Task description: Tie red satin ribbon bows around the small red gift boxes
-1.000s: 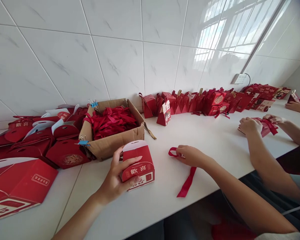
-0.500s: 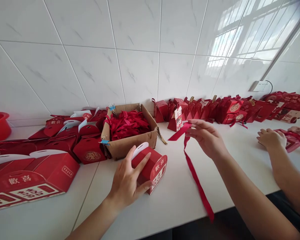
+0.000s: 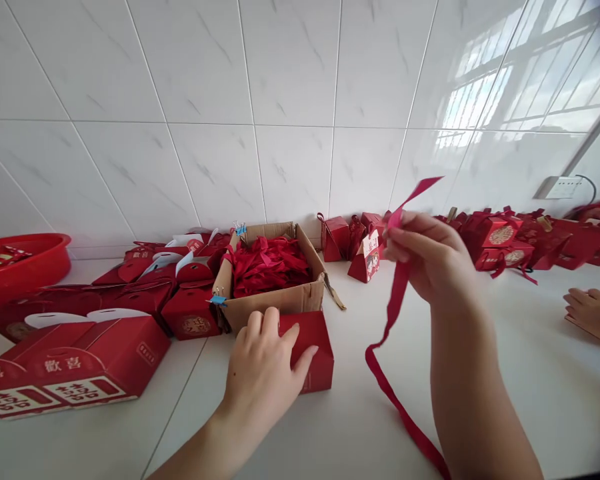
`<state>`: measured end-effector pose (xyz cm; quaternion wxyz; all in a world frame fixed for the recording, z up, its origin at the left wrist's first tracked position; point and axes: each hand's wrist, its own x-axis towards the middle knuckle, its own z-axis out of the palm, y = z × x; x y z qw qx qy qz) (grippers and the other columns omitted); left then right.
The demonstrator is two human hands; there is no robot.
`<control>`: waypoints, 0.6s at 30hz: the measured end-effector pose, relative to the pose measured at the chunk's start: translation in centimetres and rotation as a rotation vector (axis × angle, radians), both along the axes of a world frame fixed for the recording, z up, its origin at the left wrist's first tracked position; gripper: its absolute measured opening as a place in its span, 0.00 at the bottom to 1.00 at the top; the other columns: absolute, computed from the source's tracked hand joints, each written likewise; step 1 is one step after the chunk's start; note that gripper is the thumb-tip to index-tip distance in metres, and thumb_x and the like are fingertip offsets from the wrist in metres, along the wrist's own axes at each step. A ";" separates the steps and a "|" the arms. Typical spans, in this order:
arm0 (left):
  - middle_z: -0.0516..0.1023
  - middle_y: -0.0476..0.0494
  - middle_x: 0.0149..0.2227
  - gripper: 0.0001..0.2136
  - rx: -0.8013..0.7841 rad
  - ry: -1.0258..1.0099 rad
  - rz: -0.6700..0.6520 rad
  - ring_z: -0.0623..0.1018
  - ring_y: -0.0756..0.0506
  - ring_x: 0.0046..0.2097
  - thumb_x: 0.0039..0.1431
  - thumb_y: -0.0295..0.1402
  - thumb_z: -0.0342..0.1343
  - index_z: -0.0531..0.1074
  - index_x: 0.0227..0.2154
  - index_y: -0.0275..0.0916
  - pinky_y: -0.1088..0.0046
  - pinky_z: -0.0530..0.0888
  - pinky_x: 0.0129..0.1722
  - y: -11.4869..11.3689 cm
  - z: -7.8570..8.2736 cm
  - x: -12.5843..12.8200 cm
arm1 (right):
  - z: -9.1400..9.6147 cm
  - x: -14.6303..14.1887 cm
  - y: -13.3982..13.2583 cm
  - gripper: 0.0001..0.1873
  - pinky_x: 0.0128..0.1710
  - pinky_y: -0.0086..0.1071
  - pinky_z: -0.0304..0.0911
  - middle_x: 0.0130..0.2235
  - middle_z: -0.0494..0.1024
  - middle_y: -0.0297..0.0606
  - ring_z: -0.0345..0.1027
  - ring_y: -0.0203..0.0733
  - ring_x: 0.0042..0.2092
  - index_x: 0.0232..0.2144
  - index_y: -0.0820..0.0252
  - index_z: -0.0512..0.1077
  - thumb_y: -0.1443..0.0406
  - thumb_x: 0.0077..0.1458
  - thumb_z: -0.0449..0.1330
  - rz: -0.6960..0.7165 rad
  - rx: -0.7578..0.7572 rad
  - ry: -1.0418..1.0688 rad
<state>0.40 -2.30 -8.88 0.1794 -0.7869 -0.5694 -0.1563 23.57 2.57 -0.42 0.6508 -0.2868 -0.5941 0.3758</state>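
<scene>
My left hand (image 3: 260,370) is closed over the near left side of a small red gift box (image 3: 317,333) standing on the white table, thumb and fingers on its top. The fingers hide part of that box. Farther right, my right hand (image 3: 430,257) is raised above the tabletop and pinches a dark red ribbon (image 3: 398,293) near one end. A short tail sticks up past the fingertips; the long part hangs down and curves toward the near edge. Just behind the gift box stands a cardboard box (image 3: 270,308) with a heap of red ribbons (image 3: 270,267) inside.
Red gift boxes (image 3: 190,310) with open white-lined tops crowd the left, near a red basin (image 3: 40,273). Along the tiled wall, finished-looking red boxes (image 3: 503,233) with ribbons stand in a row. Another person's hand (image 3: 593,313) rests at the far right.
My right hand has lifted the ribbon upward, and its tail now points up. The gift box under my left hand has turned, so its printed end no longer shows. The view has shifted left.
</scene>
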 end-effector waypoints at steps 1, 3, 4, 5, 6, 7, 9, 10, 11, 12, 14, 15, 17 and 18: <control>0.70 0.37 0.35 0.13 -0.028 0.005 0.001 0.69 0.37 0.40 0.58 0.41 0.52 0.80 0.33 0.43 0.59 0.72 0.37 0.2 0.6 -0.1 | -0.3 0.1 0.2 0.04 0.23 0.27 0.54 0.23 0.61 0.28 0.53 0.28 0.22 0.27 0.59 0.69 0.65 0.51 0.61 0.035 -0.055 -0.066; 0.71 0.38 0.38 0.11 -0.100 0.005 -0.027 0.68 0.36 0.44 0.57 0.39 0.53 0.81 0.32 0.44 0.59 0.71 0.40 0.9 1.8 -0.5 | -0.7 0.3 0.5 0.10 0.21 0.26 0.50 0.21 0.60 0.28 0.50 0.28 0.21 0.23 0.61 0.69 0.62 0.53 0.60 0.115 -0.169 -0.302; 0.71 0.38 0.38 0.10 -0.145 0.000 -0.051 0.68 0.37 0.45 0.56 0.38 0.54 0.81 0.31 0.44 0.59 0.71 0.41 1.3 2.4 -0.7 | -0.8 0.3 0.6 0.12 0.20 0.26 0.49 0.21 0.60 0.28 0.51 0.28 0.22 0.23 0.62 0.69 0.61 0.53 0.59 0.158 -0.218 -0.458; 0.72 0.39 0.39 0.09 -0.197 -0.005 -0.078 0.68 0.37 0.45 0.55 0.37 0.55 0.81 0.31 0.45 0.60 0.71 0.42 1.8 2.9 -0.8 | -0.8 0.3 0.7 0.13 0.19 0.26 0.48 0.20 0.61 0.29 0.52 0.28 0.22 0.22 0.62 0.69 0.59 0.53 0.59 0.199 -0.260 -0.616; 0.72 0.40 0.39 0.08 -0.247 -0.009 -0.103 0.68 0.38 0.46 0.54 0.37 0.56 0.81 0.31 0.45 0.61 0.71 0.41 2.3 3.4 -0.9 | -0.8 0.3 0.8 0.13 0.18 0.26 0.49 0.20 0.63 0.30 0.53 0.29 0.22 0.22 0.62 0.69 0.59 0.53 0.58 0.238 -0.299 -0.763; 0.73 0.41 0.39 0.07 -0.296 -0.010 -0.125 0.68 0.38 0.46 0.53 0.36 0.57 0.80 0.30 0.46 0.62 0.70 0.40 2.8 3.8 -1.0 | -0.8 0.2 0.9 0.13 0.18 0.25 0.50 0.21 0.64 0.31 0.55 0.30 0.22 0.21 0.62 0.69 0.59 0.52 0.57 0.273 -0.340 -0.887; 0.75 0.43 0.38 0.06 -0.398 -0.001 -0.148 0.70 0.39 0.44 0.52 0.35 0.58 0.80 0.30 0.46 0.64 0.70 0.38 3.7 4.5 -1.1 | -0.9 0.2 1.2 0.12 0.19 0.26 0.55 0.22 0.69 0.33 0.61 0.32 0.23 0.21 0.61 0.68 0.61 0.51 0.56 0.301 -0.416 -1.058; 0.76 0.44 0.36 0.06 -0.453 0.005 -0.148 0.71 0.40 0.43 0.52 0.34 0.58 0.80 0.29 0.47 0.65 0.69 0.36 4.0 4.8 -1.1 | -1.0 0.2 1.4 0.10 0.20 0.26 0.57 0.23 0.70 0.33 0.63 0.33 0.23 0.21 0.61 0.67 0.62 0.50 0.56 0.294 -0.447 -1.114; 0.77 0.45 0.34 0.06 -0.504 0.009 -0.144 0.72 0.40 0.40 0.52 0.33 0.57 0.79 0.29 0.47 0.66 0.68 0.35 4.2 5.0 -1.0 | -1.1 0.3 1.6 0.09 0.21 0.27 0.58 0.24 0.71 0.34 0.64 0.34 0.24 0.20 0.61 0.67 0.63 0.49 0.56 0.285 -0.471 -1.159; 0.77 0.47 0.32 0.06 -0.544 0.010 -0.140 0.73 0.41 0.38 0.52 0.32 0.56 0.79 0.28 0.47 0.67 0.67 0.33 4.4 5.1 -1.0 | -1.2 0.4 1.8 0.08 0.21 0.27 0.59 0.24 0.72 0.35 0.65 0.35 0.24 0.20 0.61 0.66 0.64 0.48 0.56 0.276 -0.488 -1.198; 0.78 0.48 0.30 0.08 -0.586 0.012 -0.137 0.74 0.42 0.36 0.53 0.31 0.54 0.78 0.24 0.46 0.68 0.64 0.31 4.5 5.3 -0.9 | -1.4 0.7 2.0 0.08 0.22 0.27 0.59 0.25 0.74 0.35 0.66 0.35 0.24 0.20 0.60 0.66 0.65 0.47 0.55 0.266 -0.505 -1.250; 0.78 0.49 0.29 0.09 -0.593 0.015 -0.143 0.74 0.42 0.35 0.53 0.31 0.54 0.77 0.22 0.46 0.69 0.63 0.30 4.5 5.3 -0.8 | -1.5 0.8 2.1 0.08 0.22 0.27 0.59 0.25 0.74 0.35 0.66 0.35 0.24 0.20 0.60 0.67 0.65 0.47 0.55 0.268 -0.507 -1.268; 0.77 0.49 0.27 0.11 -0.597 0.024 -0.159 0.74 0.43 0.35 0.54 0.31 0.52 0.76 0.20 0.45 0.69 0.62 0.30 4.5 5.3 -0.7 | -1.5 1.1 2.2 0.07 0.22 0.27 0.59 0.25 0.74 0.35 0.66 0.35 0.24 0.20 0.60 0.67 0.65 0.48 0.54 0.277 -0.507 -1.287; 0.77 0.49 0.26 0.12 -0.600 0.026 -0.167 0.73 0.43 0.35 0.54 0.31 0.52 0.76 0.19 0.45 0.69 0.62 0.30 4.5 5.3 -0.7 | -1.5 1.1 2.2 0.07 0.22 0.27 0.59 0.25 0.74 0.35 0.66 0.35 0.24 0.20 0.60 0.67 0.65 0.48 0.54 0.281 -0.505 -1.289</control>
